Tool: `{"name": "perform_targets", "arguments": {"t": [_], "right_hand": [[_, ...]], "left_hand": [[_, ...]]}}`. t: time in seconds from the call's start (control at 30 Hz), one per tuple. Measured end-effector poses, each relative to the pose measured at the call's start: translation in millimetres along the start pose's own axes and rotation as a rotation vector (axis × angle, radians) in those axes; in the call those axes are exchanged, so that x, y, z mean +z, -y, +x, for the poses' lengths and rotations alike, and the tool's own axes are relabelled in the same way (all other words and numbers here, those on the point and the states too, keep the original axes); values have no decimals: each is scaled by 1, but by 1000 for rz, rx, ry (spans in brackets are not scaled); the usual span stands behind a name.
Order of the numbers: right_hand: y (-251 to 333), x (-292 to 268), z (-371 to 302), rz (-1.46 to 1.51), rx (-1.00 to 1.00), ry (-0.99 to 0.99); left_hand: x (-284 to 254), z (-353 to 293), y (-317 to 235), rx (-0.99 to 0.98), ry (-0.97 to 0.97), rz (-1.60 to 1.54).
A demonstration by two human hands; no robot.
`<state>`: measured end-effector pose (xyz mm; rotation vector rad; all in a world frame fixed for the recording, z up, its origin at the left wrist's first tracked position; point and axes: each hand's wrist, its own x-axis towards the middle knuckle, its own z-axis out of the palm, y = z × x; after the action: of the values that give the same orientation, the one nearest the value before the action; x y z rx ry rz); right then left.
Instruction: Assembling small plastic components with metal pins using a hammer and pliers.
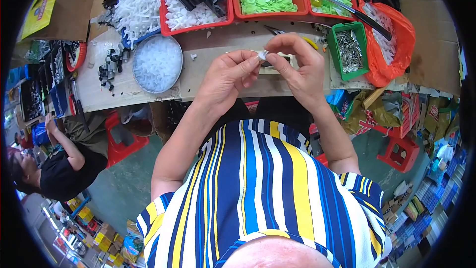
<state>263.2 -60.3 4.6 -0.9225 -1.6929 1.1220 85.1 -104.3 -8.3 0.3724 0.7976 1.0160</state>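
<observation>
Above the worktable, my left hand (224, 75) has its thumb and forefinger closed on a small white plastic piece (262, 55). My right hand (303, 72) meets it from the other side, thumb and forefinger pinching the same piece. The piece is too small and too covered by fingertips to tell its exact shape. Behind my right hand, partly hidden, lie pliers with a yellow handle (311, 43). To the right of that hand stands a green bin (355, 75) of slim metal parts. A round metal tray (180, 64) of translucent white pieces sits left of my left hand.
Red trays (198, 29) along the back hold white pieces, black parts and green discs. A hammer (369, 17) lies across the right tray and an orange bag (396, 72). Small black parts (110, 67) lie at left. A co-worker (62, 171) sits beyond, near a red stool (121, 144).
</observation>
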Motion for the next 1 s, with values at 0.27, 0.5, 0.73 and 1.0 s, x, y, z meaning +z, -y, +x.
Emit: {"name": "perform_targets", "arguments": {"t": [0.27, 0.5, 0.73, 1.0], "right_hand": [[-2, 2, -9, -191, -178, -5], [-4, 10, -9, -132, -83, 140], [-20, 16, -8, -194, -86, 131], [-42, 17, -1, -347, -214, 165]], "left_hand": [[-2, -7, 10, 54, -78, 38], [-9, -12, 14, 567, -178, 582], [-14, -16, 7, 763, -250, 1086], [-39, -14, 24, 1067, -174, 1641]]}}
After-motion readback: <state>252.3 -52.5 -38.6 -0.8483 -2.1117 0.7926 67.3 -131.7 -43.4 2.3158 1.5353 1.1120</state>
